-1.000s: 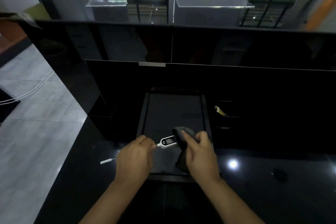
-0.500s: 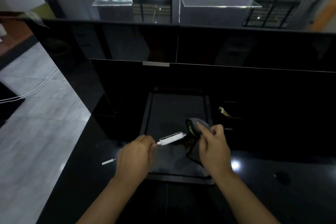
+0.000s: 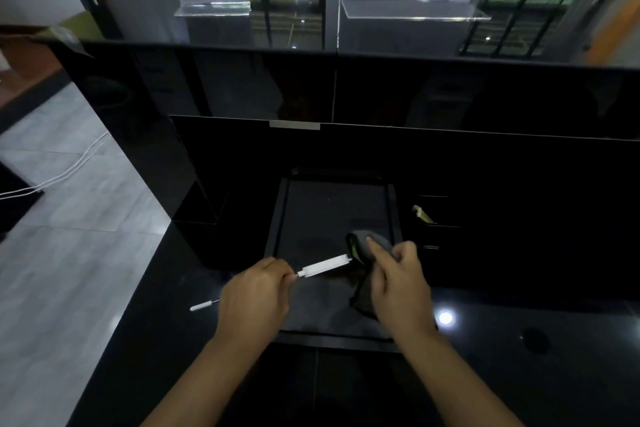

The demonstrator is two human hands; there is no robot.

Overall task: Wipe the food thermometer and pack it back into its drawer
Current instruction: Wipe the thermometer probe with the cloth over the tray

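My left hand (image 3: pixel 254 298) grips the metal probe of the white food thermometer (image 3: pixel 325 265), holding it over the open black drawer (image 3: pixel 282 215). The white body points up and to the right, seen edge-on. The probe's white tip cap (image 3: pixel 204 305) sticks out to the left of my left hand. My right hand (image 3: pixel 398 284) holds a dark grey cloth (image 3: pixel 367 243) with a green edge, bunched against the far end of the thermometer body. Part of the cloth hangs below my right palm.
The drawer sits in a glossy black counter (image 3: pixel 519 340) that reflects a ceiling light. A small yellowish object (image 3: pixel 422 214) lies in a dark recess right of the drawer. A tall black cabinet wall (image 3: pixel 346 149) rises behind. Grey floor tiles (image 3: pixel 69 236) with white cables lie to the left.
The thermometer has turned from display-up to edge-on. My right hand with the cloth has slid from over the body towards its far end, up and to the right.
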